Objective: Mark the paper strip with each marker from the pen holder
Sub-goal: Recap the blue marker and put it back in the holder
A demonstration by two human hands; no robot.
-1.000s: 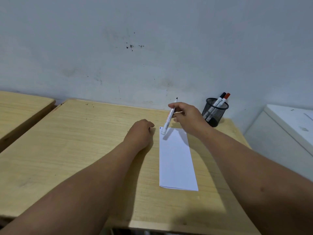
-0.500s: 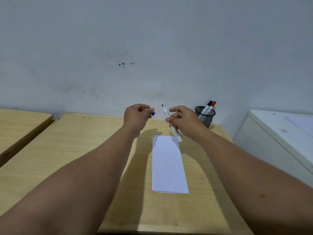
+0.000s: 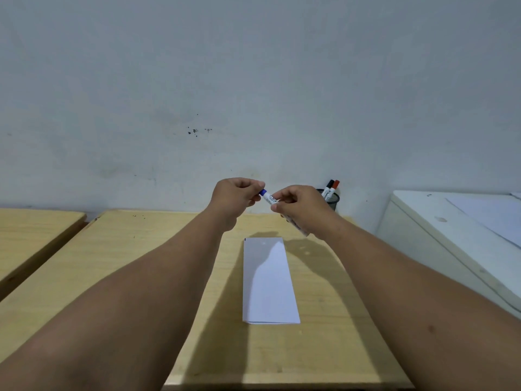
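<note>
Both hands raised above paper strip [image 3: 267,280]. Right hand [image 3: 303,206] fingers clamped on marker [image 3: 271,199] barrel; left hand [image 3: 235,197] fingertips pinch blue cap [image 3: 262,192] at its end. Behind right fingers: mesh pen holder [image 3: 333,200], partly hidden, two markers inside.

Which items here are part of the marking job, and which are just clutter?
In the job:
- paper strip
- blue marker, held by left hand and right hand
- pen holder with black marker and red marker

Just lying about:
- white cabinet
- side table

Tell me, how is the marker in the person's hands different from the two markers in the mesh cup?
The blue marker is gripped by the right hand, slanting above the table, its blue cap at the left hand; the two markers stand upright and untouched in the pen holder. Their caps are black and red, not blue. All three have white barrels.
</note>
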